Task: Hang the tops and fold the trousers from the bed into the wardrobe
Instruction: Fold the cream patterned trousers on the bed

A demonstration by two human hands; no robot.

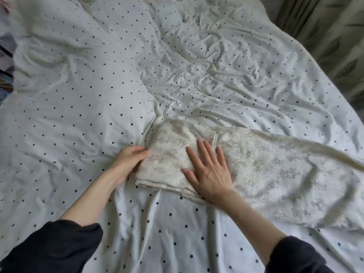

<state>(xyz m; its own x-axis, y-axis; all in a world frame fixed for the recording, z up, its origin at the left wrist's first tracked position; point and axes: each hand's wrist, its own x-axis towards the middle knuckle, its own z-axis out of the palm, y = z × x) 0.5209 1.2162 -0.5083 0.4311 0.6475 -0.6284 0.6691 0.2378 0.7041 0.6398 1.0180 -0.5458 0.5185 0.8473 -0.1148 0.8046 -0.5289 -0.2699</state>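
A pair of cream trousers [266, 170] with a faint printed pattern lies across the bed [98, 85], stretching to the right. Its left end is folded over into a thick stack. My right hand [208, 170] lies flat on that folded part, fingers straight and spread, pressing it down. My left hand [130, 160] is at the stack's left edge, fingers curled round the edge of the fabric, thumb on top.
The bed has a rumpled white cover with dark dots. A patterned curtain [334, 36] hangs at the far right. Some coloured items [6, 56] show at the left edge, too cut off to identify.
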